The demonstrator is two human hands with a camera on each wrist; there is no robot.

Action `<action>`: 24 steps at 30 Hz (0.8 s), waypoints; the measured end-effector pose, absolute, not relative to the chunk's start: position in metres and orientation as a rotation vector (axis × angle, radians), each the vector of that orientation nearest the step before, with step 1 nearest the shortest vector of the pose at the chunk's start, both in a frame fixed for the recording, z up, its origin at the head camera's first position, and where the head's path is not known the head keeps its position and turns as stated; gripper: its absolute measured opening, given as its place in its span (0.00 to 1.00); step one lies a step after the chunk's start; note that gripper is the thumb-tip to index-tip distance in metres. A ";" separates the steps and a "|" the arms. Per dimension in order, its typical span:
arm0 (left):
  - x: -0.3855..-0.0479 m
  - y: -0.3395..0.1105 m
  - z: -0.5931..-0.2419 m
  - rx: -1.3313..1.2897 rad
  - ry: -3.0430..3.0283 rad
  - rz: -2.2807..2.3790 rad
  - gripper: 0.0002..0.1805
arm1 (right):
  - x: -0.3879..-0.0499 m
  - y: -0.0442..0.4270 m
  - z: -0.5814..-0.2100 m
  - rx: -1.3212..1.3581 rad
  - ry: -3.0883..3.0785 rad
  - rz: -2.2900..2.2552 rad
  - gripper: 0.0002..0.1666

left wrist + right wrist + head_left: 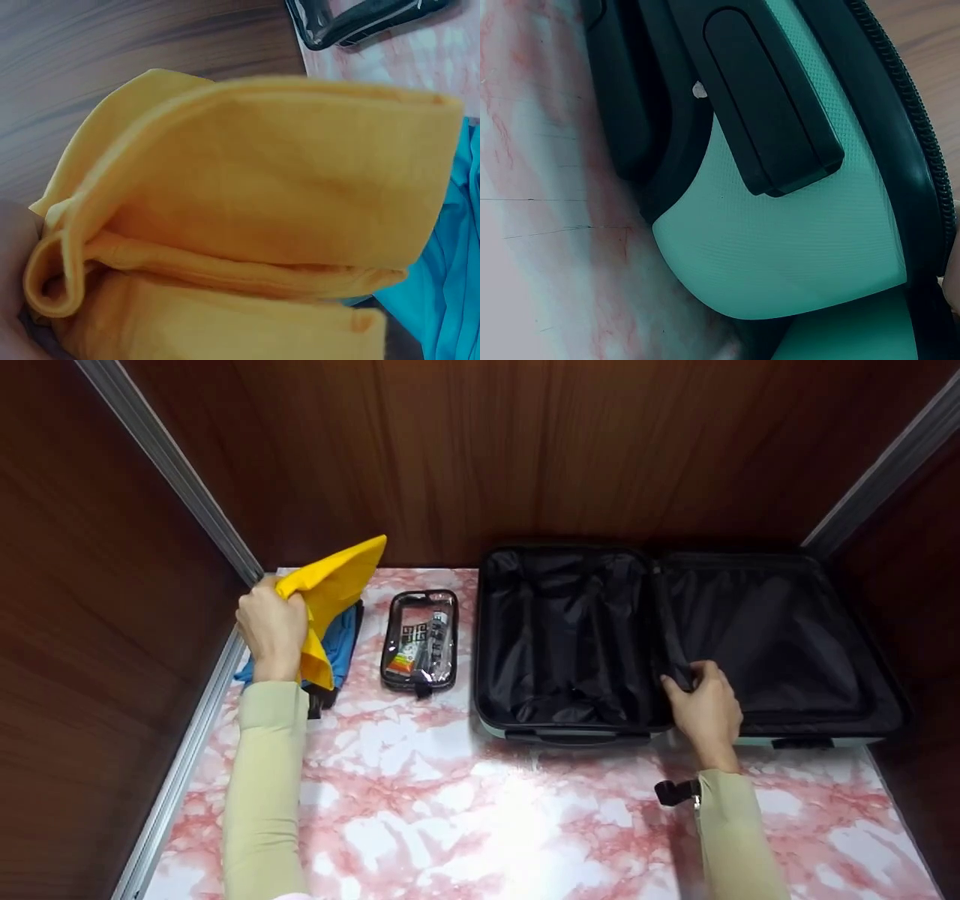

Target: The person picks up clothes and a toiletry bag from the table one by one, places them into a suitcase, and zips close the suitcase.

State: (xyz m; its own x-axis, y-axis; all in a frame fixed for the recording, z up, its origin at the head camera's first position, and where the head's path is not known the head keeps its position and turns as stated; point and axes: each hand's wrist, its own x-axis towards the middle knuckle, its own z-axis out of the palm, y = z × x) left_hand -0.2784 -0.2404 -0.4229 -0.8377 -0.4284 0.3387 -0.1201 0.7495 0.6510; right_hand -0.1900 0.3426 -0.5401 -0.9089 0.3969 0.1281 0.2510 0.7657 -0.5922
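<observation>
My left hand (272,622) grips a folded yellow cloth (330,585) at the left, holding it above a blue garment (341,641). In the left wrist view the yellow cloth (277,180) fills the middle, with blue fabric (454,255) beyond it. My right hand (705,705) pinches black fabric near the hinge of an open suitcase (562,637). The right wrist view shows the suitcase's mint-green shell (780,247) and black handle; only a sliver of the hand appears at the right edge.
Between the blue garment and the suitcase lies a clear zip pouch (420,641) with tubes inside. Brown wood panels (450,457) rise behind and at both sides of the marbled surface (450,825).
</observation>
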 end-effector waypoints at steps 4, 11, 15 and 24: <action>-0.278 -0.237 -0.422 0.405 -2.467 -0.870 0.17 | -0.191 0.343 -0.540 -0.506 -2.713 0.855 0.37; -0.279 -0.230 -0.421 0.358 -2.438 -0.877 0.16 | -0.190 0.343 -0.538 -0.513 -2.718 0.855 0.37; -0.279 -0.228 -0.419 0.338 -2.419 -0.901 0.17 | -0.190 0.343 -0.539 -0.521 -2.721 0.863 0.37; -0.280 -0.220 -0.415 0.348 -2.430 -0.949 0.18 | -0.191 0.344 -0.539 -0.519 -2.723 0.877 0.37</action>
State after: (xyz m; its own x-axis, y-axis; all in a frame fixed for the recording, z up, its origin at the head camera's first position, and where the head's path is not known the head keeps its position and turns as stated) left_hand -0.2804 -0.2197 -0.4150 -0.8400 -0.4047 0.3614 -0.0528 0.7239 0.6879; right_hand -0.1905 0.3437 -0.5389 -0.9100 0.3995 0.1109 0.2596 0.7577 -0.5988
